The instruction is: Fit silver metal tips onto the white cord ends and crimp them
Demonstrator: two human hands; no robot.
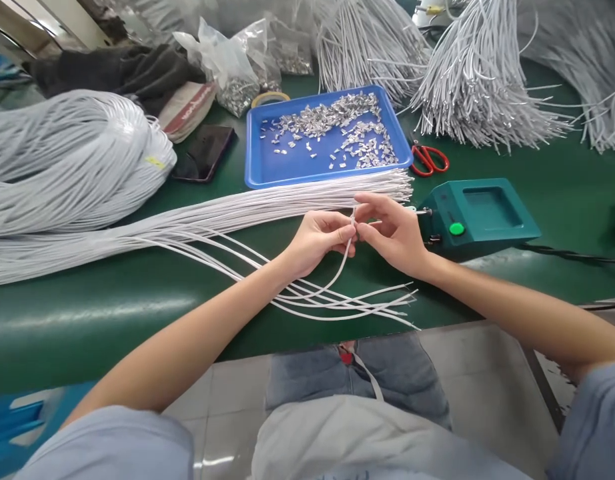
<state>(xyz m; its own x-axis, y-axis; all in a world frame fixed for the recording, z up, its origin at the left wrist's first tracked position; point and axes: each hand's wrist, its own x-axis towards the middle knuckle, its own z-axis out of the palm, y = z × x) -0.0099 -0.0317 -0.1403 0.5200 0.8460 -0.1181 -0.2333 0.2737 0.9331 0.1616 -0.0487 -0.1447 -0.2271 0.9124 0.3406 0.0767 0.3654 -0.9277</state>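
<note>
Near the cable's end, my left hand (317, 243) is closed, pinching a white cable (344, 265) between thumb and fingers. The cable end points up, and its tail curves down to the left under my forearm. My right hand (397, 233) meets the left at this end, thumb and fingertips curled in on it; what lies between those fingertips is partly hidden. Below both hands, several separated white cables (332, 319) fan out over the green table (137, 333). Behind them runs a thick bundle of white cables (267, 203).
A blue tray (307, 179) of small metal pieces (332, 115) sits behind the bundle. To the right are red-handled scissors (427, 161) and a green device (492, 223) with a green button. A phone (203, 155), a coiled cable bundle (77, 153) and bagged metal pieces (237, 93) lie left.
</note>
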